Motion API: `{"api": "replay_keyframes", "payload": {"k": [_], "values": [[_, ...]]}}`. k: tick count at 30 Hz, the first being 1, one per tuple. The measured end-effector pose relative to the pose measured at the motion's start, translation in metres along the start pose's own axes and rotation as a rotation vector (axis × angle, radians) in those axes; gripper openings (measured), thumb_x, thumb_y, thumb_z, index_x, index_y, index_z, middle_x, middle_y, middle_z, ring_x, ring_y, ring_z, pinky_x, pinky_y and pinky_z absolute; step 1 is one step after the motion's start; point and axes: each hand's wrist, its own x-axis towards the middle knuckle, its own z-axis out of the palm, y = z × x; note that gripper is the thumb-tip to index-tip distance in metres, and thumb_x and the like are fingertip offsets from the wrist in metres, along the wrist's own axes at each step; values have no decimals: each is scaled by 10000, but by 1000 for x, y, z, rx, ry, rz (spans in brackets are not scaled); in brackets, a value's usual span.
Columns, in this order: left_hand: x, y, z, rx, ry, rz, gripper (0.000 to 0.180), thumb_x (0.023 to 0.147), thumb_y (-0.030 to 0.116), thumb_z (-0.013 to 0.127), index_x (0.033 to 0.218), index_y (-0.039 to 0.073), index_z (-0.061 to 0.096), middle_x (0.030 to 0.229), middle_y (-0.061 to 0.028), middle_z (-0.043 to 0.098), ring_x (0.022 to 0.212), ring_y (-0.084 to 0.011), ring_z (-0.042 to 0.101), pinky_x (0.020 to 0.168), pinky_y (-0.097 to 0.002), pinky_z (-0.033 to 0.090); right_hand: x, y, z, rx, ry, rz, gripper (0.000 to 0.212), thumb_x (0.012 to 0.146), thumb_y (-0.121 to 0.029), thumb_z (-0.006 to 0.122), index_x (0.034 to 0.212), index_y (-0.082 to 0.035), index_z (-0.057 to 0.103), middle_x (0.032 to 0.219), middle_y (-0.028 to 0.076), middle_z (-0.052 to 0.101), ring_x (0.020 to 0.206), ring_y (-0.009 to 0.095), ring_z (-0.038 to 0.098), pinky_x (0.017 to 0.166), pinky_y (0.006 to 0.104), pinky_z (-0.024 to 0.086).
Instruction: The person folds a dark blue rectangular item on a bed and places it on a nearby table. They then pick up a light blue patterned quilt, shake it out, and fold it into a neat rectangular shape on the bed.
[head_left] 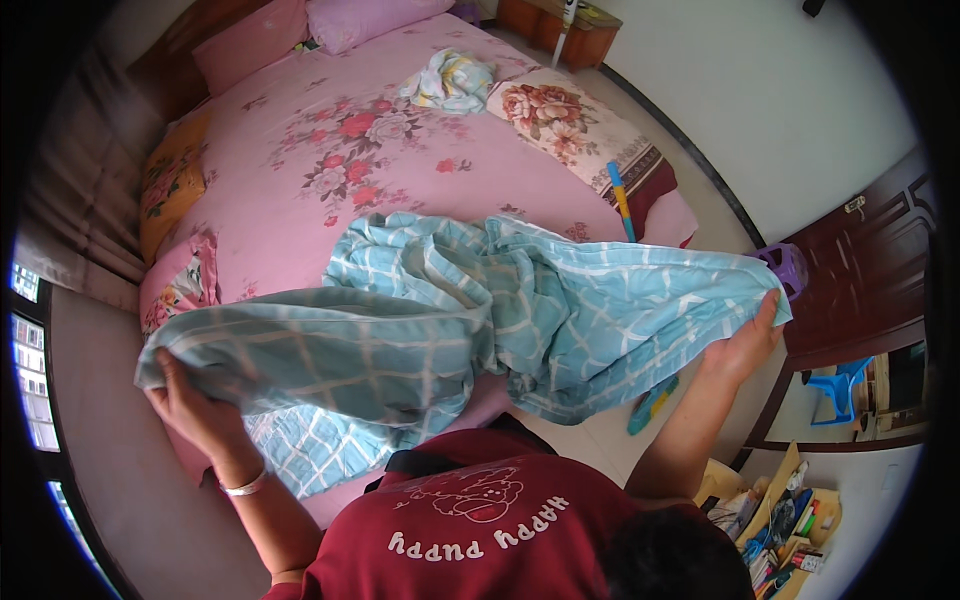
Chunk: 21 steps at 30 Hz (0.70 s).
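A blue-and-white checked cloth [545, 320] is held stretched across the near end of a pink floral bed [265, 185], its middle bunched. One end is gripped in the left hand [195, 402], the opposite corner in the right hand [742, 345], the hands being spread wide apart. Beyond it, a blue-and-yellow stick [618, 192] is seen beside a floral blanket [560, 122]; farther back, a crumpled pale cloth [450, 82]. An orange cushion [172, 190] is placed along the left side. A purple stool [790, 268] is partly hidden behind the gripped right corner.
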Motion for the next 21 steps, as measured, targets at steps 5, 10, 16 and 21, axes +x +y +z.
{"api": "replay_keyframes", "payload": {"k": [5,10,16,21], "values": [[36,14,-31,29,174,165,312,935,220,620,1122,-23,560,1121,-125,608,980,-202,609,806,-335,546,9,-2,-2,20,-111,163,329,960,-226,560,1190,8,537,1181,157,596,1025,302,616,857,443,529],[17,-1,-18,77,118,66,321,945,223,603,1161,-7,544,1159,-122,590,1019,-224,603,848,-355,540,18,4,-12,192,-232,436,347,975,-263,523,1183,15,532,1186,161,593,1041,303,609,883,450,510],[-8,-27,-1,-6,-20,-59,198,959,205,590,1092,60,575,1087,-48,615,961,-146,591,847,-304,498,17,-4,-20,201,-233,452,344,983,-309,493,1116,1,558,1100,131,626,1014,286,613,899,436,496],[-21,-21,13,0,-83,-94,178,956,206,595,1066,67,576,1052,-41,619,936,-134,583,827,-298,491,10,-8,-26,222,-202,469,347,974,-339,508,1092,-19,567,1079,114,634,979,266,618,881,417,495]]}}
